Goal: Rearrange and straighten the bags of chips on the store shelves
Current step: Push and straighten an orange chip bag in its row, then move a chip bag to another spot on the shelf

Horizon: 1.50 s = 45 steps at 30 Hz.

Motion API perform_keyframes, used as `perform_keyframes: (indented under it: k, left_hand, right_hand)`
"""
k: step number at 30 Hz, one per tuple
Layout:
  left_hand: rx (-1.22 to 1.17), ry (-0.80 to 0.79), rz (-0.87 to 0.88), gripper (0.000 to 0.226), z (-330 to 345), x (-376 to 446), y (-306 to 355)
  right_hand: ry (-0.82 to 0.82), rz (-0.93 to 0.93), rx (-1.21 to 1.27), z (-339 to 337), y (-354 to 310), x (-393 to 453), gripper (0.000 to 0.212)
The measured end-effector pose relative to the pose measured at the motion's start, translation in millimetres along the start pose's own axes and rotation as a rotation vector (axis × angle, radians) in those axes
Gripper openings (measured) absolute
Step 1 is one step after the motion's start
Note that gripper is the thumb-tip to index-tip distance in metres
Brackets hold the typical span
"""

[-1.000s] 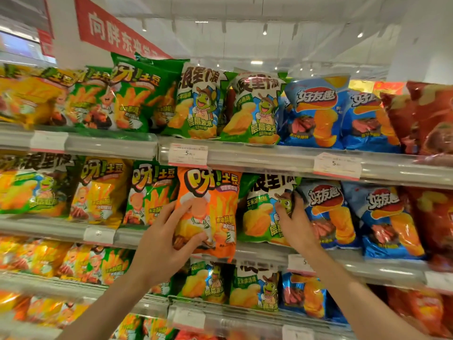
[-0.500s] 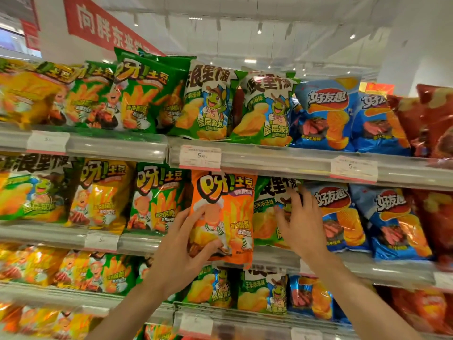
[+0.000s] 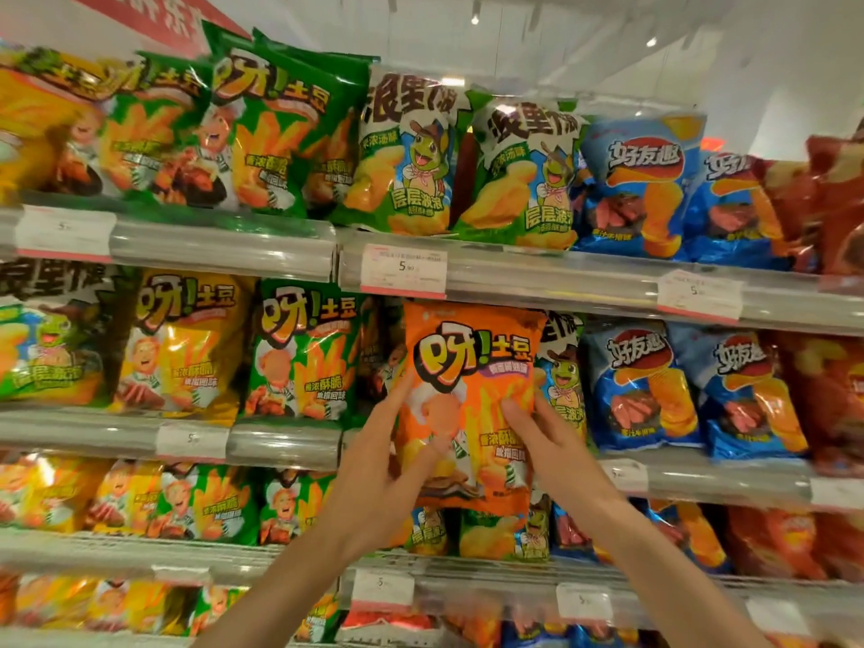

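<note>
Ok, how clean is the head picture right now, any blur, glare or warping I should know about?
Head view: the orange chip bag held by the left hand and right hand reads sharp; the red bags at the right edge smear with blur; glare streaks the clear shelf rail; wide-angle warping bows the shelves.

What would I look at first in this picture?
Probably the bright orange chip bag in the middle, held in front of the second shelf by the left hand and right hand. All around it, rows of green, yellow and blue bags fill the shelves.
</note>
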<state>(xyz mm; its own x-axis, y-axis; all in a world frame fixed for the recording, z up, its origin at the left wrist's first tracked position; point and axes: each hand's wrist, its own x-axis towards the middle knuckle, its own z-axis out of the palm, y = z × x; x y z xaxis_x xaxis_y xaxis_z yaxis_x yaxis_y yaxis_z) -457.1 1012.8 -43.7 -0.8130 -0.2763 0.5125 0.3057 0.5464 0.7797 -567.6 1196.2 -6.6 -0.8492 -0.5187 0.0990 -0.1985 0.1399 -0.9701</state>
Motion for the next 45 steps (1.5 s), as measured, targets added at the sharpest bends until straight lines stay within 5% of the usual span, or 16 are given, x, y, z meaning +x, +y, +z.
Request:
perform_keyframes:
  k: [7,11,14,19,25,30,34,38,42,45]
  left_hand:
    - [-0.128,0.038,-0.231,0.065,6,-4,14]
    - [-0.093,0.054,-0.287,0.059,-3,-13,22]
    - [-0.065,0.123,-0.335,0.035,-21,-26,32]
    - [-0.003,0.154,-0.340,0.066,-65,-43,34]
    - [0.047,0.204,-0.358,0.050,-147,-80,10]
    - [0.035,0.225,-0.365,0.063,-243,-114,-22]
    - [0.023,0.218,-0.366,0.056,-324,-142,-46]
    - [0.029,0.278,-0.371,0.062,-390,-160,-67]
    - [0.064,0.367,-0.377,0.044,-432,-164,-82]
    - [0.086,0.421,-0.385,0.052,-459,-161,-102]
  right_hand:
    - [-0.050,-0.008,0.029,-11,9,-9,0.080]
    - [-0.120,-0.032,0.097,1,8,-13,0.047]
    - [-0.157,-0.025,0.121,20,3,-16,0.035]
    - [-0.219,-0.054,0.123,64,-8,-15,0.036]
    - [-0.340,-0.039,0.089,149,-27,-17,0.048]
    - [-0.362,-0.018,0.017,247,-59,-34,0.011]
    - [-0.457,-0.017,-0.022,337,-66,-34,0.040]
    - [-0.471,-0.035,-0.064,411,-81,-33,0.015]
    - [-0.478,-0.087,-0.114,464,-92,-19,0.045]
    - [-0.353,-0.114,-0.180,491,-102,4,0.064]
